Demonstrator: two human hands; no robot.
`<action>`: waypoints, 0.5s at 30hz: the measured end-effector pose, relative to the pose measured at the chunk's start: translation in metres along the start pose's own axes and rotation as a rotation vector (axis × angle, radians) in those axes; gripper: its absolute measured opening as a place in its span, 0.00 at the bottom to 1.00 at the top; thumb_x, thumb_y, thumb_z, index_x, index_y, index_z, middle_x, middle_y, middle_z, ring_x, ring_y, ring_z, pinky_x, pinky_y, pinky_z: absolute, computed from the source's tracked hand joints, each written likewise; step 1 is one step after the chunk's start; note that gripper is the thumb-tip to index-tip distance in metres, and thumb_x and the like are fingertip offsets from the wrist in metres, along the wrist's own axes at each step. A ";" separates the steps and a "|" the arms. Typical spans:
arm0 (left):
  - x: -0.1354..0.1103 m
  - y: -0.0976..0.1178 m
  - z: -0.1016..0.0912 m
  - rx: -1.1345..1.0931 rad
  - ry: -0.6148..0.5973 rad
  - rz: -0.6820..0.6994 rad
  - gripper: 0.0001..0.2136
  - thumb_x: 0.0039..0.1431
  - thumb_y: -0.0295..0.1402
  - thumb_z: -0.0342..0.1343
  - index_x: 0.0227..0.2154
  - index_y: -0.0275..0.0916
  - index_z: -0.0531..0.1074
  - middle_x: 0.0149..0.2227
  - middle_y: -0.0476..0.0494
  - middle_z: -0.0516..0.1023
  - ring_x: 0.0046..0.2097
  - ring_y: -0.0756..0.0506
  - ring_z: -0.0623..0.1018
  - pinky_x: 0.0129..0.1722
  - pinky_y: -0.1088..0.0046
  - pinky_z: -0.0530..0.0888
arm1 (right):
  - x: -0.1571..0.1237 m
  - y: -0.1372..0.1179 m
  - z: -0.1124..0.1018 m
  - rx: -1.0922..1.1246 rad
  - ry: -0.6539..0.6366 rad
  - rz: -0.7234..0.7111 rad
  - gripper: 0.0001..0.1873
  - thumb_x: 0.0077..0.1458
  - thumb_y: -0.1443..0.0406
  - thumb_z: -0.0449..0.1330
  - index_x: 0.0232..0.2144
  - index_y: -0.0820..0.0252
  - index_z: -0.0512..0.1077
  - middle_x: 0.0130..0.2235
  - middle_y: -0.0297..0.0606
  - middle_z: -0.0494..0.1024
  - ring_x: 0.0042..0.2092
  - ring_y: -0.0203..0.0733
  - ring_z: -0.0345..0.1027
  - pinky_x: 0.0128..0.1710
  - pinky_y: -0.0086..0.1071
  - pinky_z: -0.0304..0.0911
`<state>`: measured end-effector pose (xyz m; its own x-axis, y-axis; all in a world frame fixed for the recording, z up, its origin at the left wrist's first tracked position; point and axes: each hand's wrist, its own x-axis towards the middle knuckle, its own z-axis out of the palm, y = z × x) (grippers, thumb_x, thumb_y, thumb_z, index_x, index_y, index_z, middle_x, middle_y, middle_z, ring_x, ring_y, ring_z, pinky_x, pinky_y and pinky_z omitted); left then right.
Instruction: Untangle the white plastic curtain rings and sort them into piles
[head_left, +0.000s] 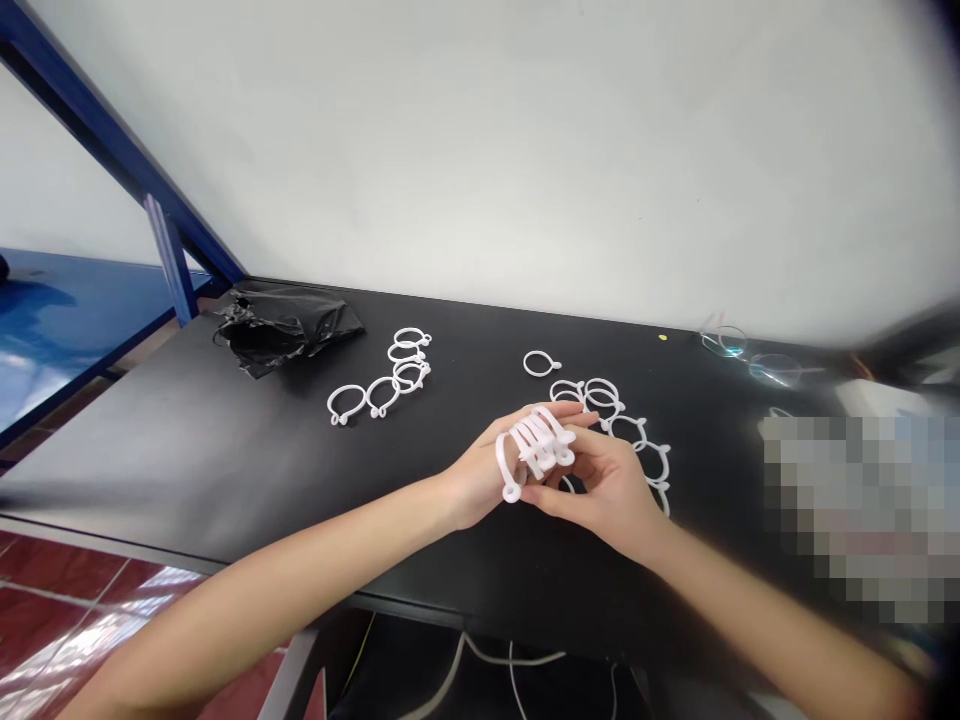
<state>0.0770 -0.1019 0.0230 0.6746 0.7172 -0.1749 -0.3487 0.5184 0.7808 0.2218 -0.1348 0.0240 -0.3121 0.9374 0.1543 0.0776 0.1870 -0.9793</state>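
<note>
Both my hands meet above the black table [225, 450]. My left hand [480, 475] carries several white plastic rings [534, 445] slid over its fingers. My right hand [611, 480] is closed on those stacked rings from the right, thumb and fingers pinching them. Just beyond my hands, more loose white rings [607, 405] lie on the table. A single ring [540, 364] lies a little farther back.
A second group of white rings [390, 380] lies at centre left. A crumpled black plastic bag [285, 325] sits at the back left near a blue frame [112, 150]. Clear glasses [742, 350] rest at the back right. A blurred patch covers the right edge. Cables hang under the table.
</note>
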 end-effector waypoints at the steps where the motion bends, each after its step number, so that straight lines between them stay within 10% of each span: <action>1: 0.000 -0.001 -0.001 0.028 -0.004 0.019 0.20 0.56 0.32 0.60 0.53 0.39 0.71 0.59 0.36 0.71 0.54 0.36 0.75 0.50 0.61 0.71 | 0.000 0.000 0.000 -0.012 0.003 0.004 0.09 0.47 0.69 0.70 0.33 0.57 0.76 0.29 0.32 0.79 0.28 0.35 0.73 0.27 0.27 0.69; 6: 0.003 -0.001 -0.012 0.248 -0.043 0.184 0.20 0.56 0.31 0.57 0.53 0.37 0.69 0.53 0.34 0.76 0.51 0.37 0.77 0.48 0.61 0.74 | 0.000 -0.006 -0.001 0.008 0.005 0.072 0.07 0.49 0.67 0.69 0.33 0.58 0.77 0.30 0.33 0.80 0.29 0.35 0.74 0.29 0.28 0.72; 11: 0.000 0.010 -0.022 0.956 0.002 0.493 0.19 0.56 0.31 0.56 0.51 0.38 0.69 0.47 0.39 0.79 0.46 0.41 0.78 0.45 0.65 0.73 | 0.003 -0.012 -0.006 0.164 -0.087 0.212 0.06 0.53 0.64 0.66 0.30 0.61 0.74 0.23 0.31 0.76 0.24 0.35 0.74 0.26 0.28 0.72; 15: -0.005 0.014 -0.022 1.156 -0.097 0.389 0.20 0.56 0.31 0.55 0.53 0.37 0.65 0.30 0.48 0.79 0.30 0.47 0.76 0.32 0.73 0.71 | 0.007 -0.014 -0.012 0.300 -0.278 0.308 0.08 0.52 0.63 0.68 0.30 0.64 0.76 0.29 0.37 0.80 0.26 0.38 0.78 0.22 0.24 0.70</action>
<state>0.0541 -0.0879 0.0216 0.7172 0.6689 0.1955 0.2123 -0.4769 0.8529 0.2301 -0.1276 0.0404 -0.5605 0.8148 -0.1482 -0.0568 -0.2164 -0.9747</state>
